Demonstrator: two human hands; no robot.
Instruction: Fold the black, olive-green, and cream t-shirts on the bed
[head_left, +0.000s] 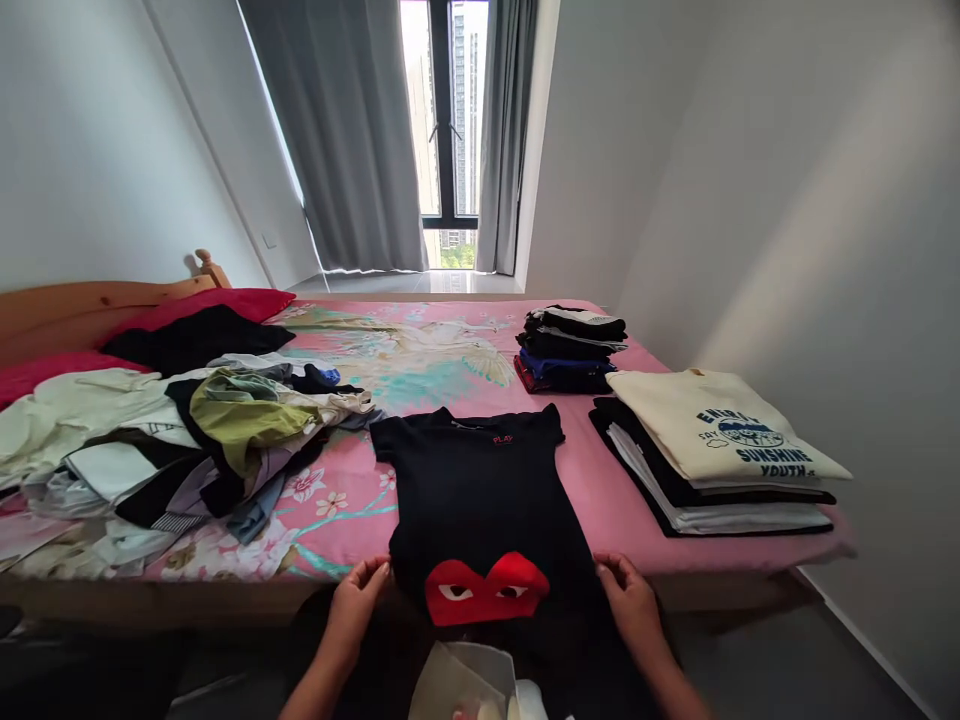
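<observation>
Pinching the black T-shirt [480, 490] by both side edges, with the left hand [358, 595] at its 8 o'clock and the right hand [628, 595] at its 4 o'clock. Laid front up on the pink bedsheet [341, 545], with collar [469, 422] toward 12 and red heart print [487, 592] toward 6, past the near edge. Around it: heap of loose clothes [187, 455] at 9, large folded stack [720, 460] at 3, smaller folded stack [570, 350] at 1.

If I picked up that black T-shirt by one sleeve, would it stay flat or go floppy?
The black T-shirt would probably flop, because its top edge ripples like soft cloth. It should feel light, since it lies thin and flat.
</observation>
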